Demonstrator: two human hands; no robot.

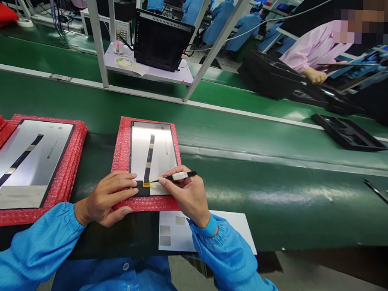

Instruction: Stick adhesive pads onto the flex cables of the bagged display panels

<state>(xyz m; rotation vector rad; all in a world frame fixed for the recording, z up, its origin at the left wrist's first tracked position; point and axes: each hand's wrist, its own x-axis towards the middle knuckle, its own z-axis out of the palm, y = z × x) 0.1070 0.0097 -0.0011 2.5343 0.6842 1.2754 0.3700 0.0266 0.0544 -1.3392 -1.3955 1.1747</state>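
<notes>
A display panel (166, 155) with a silvery back lies on red bubble wrap (121, 155) in front of me. Down its middle runs a dark flex cable (149, 158), with a yellow piece of tape (146, 184) at its lower end. My left hand (111, 195) rests on the panel's lower left corner and the wrap, fingers stretched out and holding nothing. Pinched in my right hand (188, 194) is a slim pointed black-and-white tool (180, 175); its thin tip reaches beside the yellow tape. Whether the tip touches the tape I cannot tell.
At left, another display panel (48, 156) lies on stacked red bubble wrap (79, 157). A white sheet (235, 229) sits under my right forearm. Farther off are a black tray (349, 133), a monitor (163, 41) on a shelf between metal posts, and a co-worker in a pink sleeve (314, 48).
</notes>
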